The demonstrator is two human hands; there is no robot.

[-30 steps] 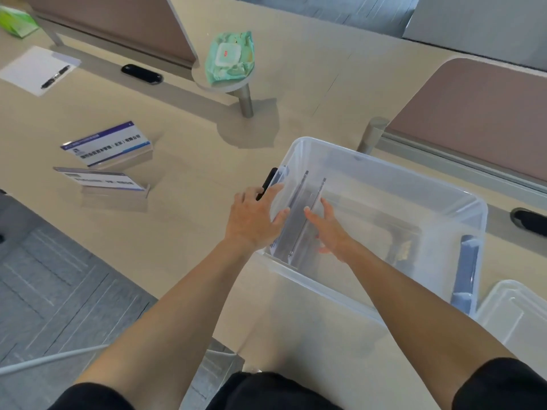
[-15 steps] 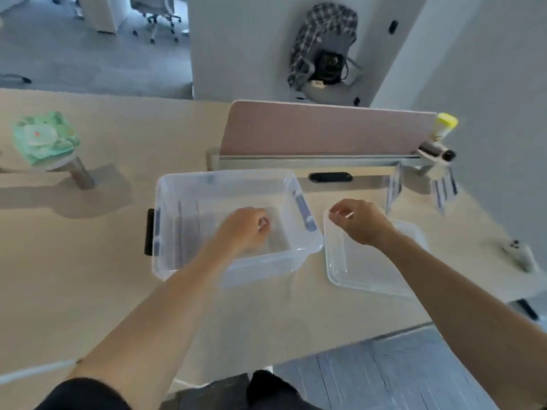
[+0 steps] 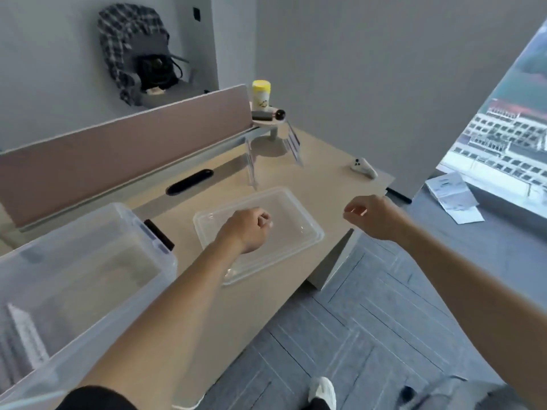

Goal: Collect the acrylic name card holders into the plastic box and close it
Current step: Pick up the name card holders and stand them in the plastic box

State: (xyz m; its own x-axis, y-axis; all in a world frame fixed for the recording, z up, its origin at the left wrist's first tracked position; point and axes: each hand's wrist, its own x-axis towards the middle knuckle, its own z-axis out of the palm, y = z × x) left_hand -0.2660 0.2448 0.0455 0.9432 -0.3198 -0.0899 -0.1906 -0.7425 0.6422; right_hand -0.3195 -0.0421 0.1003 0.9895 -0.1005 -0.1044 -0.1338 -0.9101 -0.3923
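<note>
The plastic box point(image 3: 124, 297) stands open at the near left of the table point(image 3: 325, 179), its black latch point(image 3: 158, 235) on the right end wall. Inside, against its left end, acrylic name card holders point(image 3: 25, 332) stand on edge, blurred through the clear wall. Behind the box a pinkish divider panel point(image 3: 118, 149) runs along the far side of the table.

Just right of the box its clear lid point(image 3: 299, 214) lies flat on the table, apart from the box. The left hand point(image 3: 245, 229) hangs over the lid's middle, fingers curled in toward the palm like a loose fist – nothing shows in it. Whether it touches the lid cannot be told.

Farther back, beyond the lid, one clear holder point(image 3: 251, 165) stands upright on the table. A second holder point(image 3: 294, 145) with a printed card leans beside the foot of a small round shelf point(image 3: 268, 121), which carries a yellow-capped bottle point(image 3: 261, 94).

The right hand point(image 3: 373, 216) hovers to the right of the lid, above the table's right edge – fingers loosely bent and relaxed, holding nothing. Beyond it, near the table's far right corner, lies a white controller point(image 3: 363, 168). On the grey floor at the far right lie papers point(image 3: 453, 196), and a white shoe point(image 3: 322, 392) shows at the near edge.
</note>
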